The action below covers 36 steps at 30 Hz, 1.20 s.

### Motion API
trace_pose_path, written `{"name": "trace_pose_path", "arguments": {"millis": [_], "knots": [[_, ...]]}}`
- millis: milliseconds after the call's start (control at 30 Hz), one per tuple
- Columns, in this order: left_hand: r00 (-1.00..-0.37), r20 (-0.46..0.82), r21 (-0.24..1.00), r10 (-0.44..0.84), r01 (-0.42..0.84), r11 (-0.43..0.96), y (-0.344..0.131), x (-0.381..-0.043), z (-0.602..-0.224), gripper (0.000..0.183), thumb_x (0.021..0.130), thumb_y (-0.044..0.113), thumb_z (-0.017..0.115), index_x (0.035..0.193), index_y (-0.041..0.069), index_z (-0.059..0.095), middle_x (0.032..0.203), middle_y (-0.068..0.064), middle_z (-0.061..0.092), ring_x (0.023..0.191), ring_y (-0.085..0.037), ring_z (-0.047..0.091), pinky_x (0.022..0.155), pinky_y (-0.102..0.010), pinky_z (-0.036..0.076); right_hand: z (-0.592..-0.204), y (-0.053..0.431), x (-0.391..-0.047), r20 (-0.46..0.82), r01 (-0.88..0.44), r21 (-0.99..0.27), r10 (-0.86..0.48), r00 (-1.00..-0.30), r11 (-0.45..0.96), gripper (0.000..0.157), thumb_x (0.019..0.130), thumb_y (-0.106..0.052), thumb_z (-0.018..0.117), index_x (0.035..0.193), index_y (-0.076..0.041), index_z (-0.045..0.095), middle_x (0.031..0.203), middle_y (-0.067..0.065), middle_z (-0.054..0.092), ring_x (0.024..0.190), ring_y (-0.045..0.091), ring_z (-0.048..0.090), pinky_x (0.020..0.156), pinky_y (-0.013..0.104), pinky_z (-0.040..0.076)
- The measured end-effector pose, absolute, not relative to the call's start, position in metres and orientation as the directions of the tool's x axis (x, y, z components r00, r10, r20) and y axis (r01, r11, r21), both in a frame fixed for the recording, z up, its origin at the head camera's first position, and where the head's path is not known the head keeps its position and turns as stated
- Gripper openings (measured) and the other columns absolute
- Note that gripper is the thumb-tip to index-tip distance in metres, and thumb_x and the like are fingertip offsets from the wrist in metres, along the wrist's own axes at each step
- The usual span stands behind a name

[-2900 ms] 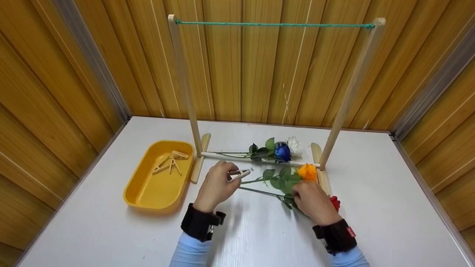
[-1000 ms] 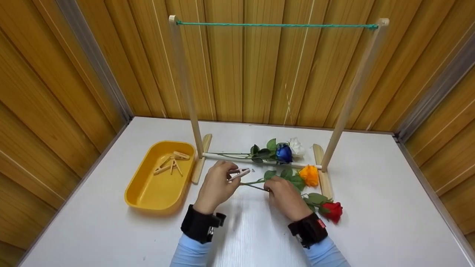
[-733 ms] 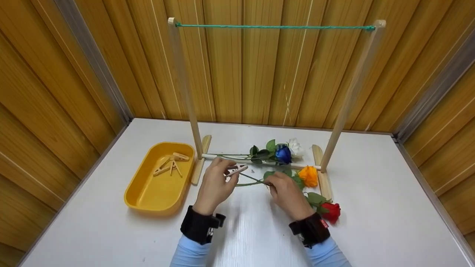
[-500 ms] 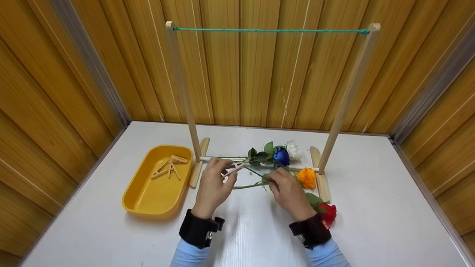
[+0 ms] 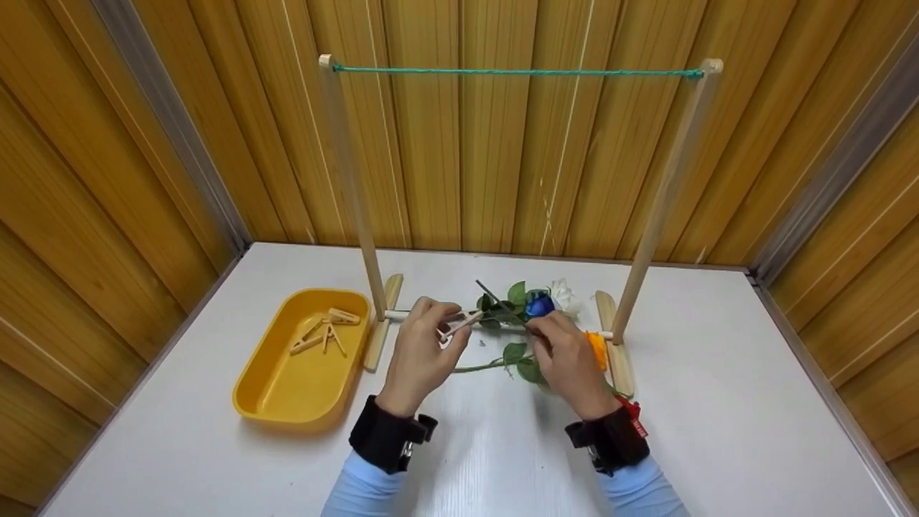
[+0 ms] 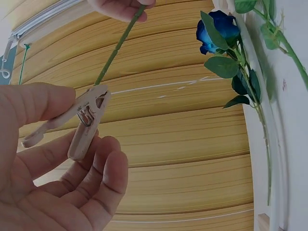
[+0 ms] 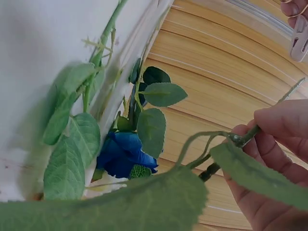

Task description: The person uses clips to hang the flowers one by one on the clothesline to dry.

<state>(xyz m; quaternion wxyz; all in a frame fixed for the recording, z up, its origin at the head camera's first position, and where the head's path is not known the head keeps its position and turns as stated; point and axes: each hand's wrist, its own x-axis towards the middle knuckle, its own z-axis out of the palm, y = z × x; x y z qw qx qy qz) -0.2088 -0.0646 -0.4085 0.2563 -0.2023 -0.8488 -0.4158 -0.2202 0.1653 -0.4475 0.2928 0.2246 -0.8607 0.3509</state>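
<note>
My left hand pinches a wooden clothespin between thumb and fingers, its handles spread. My right hand pinches the green stem of the red rose, whose bloom is mostly hidden behind my right wrist. The raised stem end points up and away, overlapping the clothespin tip in the left wrist view but apart from it in the right wrist view. Beneath my right hand lies the orange rose, partly covered. Farther back, a blue rose and a white rose lie on the table.
A wooden frame with two posts carries a taut green string across its top. The yellow tray on the left holds several clothespins. Wood-patterned walls enclose the white table.
My right hand went from the leaves near the blooms to the red rose's stem, took hold and lifted it, swinging the stem end up and away. My left hand keeps the clothespin.
</note>
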Motion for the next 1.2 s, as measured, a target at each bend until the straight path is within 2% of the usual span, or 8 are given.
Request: {"name": "trace_pose_path", "arguments": {"millis": [233,433,667,767,967,1200], "knots": [[-0.766,0.617,0.554,0.180,0.585,0.593,-0.065,-0.214,-0.386,0.021,0.091,0.007,0.076,0.110,-0.002,0.072,0.094,-0.012,0.059,0.083,-0.023,0.064,0.073,-0.032,0.054,-0.433,0.166,-0.223,0.657,-0.587,-0.484,-0.174,-0.734,0.649,0.018,0.088,0.011,0.071,0.103,0.002,0.073,0.097,0.010,0.066,0.084,0.019,0.062,0.071,0.035,0.057],[-0.732,0.644,0.480,0.222,0.613,0.628,-0.074,-0.220,-0.363,0.024,0.092,0.007,0.075,0.113,-0.002,0.070,0.096,-0.014,0.061,0.088,-0.025,0.067,0.076,-0.034,0.056,-0.414,0.157,-0.231,0.664,-0.634,-0.528,-0.190,-0.723,0.565,0.016,0.090,0.010,0.069,0.103,0.002,0.072,0.094,0.011,0.066,0.079,0.019,0.061,0.068,0.027,0.054],[-0.721,0.638,0.448,0.270,0.633,0.632,-0.089,-0.224,-0.326,0.026,0.093,0.003,0.073,0.118,-0.004,0.066,0.106,-0.016,0.063,0.097,-0.030,0.068,0.082,-0.036,0.059,-0.393,0.140,-0.246,0.665,-0.659,-0.559,-0.203,-0.719,0.503,0.017,0.091,0.007,0.068,0.107,0.003,0.070,0.093,0.012,0.068,0.079,0.022,0.065,0.069,0.033,0.056],[-0.719,0.632,0.426,0.288,0.633,0.646,-0.094,-0.230,-0.311,0.026,0.093,0.002,0.073,0.117,-0.004,0.066,0.106,-0.017,0.063,0.098,-0.031,0.069,0.084,-0.037,0.059,-0.383,0.133,-0.252,0.655,-0.658,-0.573,-0.210,-0.726,0.489,0.017,0.092,0.007,0.067,0.109,0.002,0.070,0.094,0.012,0.068,0.080,0.022,0.066,0.070,0.031,0.056],[-0.735,0.590,0.374,0.335,0.616,0.694,-0.099,-0.245,-0.283,0.025,0.095,0.003,0.070,0.118,-0.005,0.065,0.110,-0.019,0.064,0.101,-0.031,0.069,0.086,-0.037,0.059,-0.356,0.123,-0.264,0.648,-0.664,-0.581,-0.226,-0.727,0.471,0.014,0.091,0.007,0.066,0.104,0.003,0.071,0.092,0.010,0.069,0.080,0.023,0.066,0.071,0.033,0.056],[-0.732,0.568,0.297,0.378,0.610,0.735,-0.102,-0.260,-0.250,0.023,0.098,0.005,0.068,0.117,-0.006,0.065,0.109,-0.021,0.064,0.101,-0.033,0.068,0.086,-0.038,0.058,-0.329,0.115,-0.281,0.622,-0.653,-0.595,-0.246,-0.743,0.469,0.009,0.091,0.004,0.068,0.100,0.002,0.070,0.088,0.012,0.069,0.078,0.023,0.064,0.071,0.026,0.051]]}}
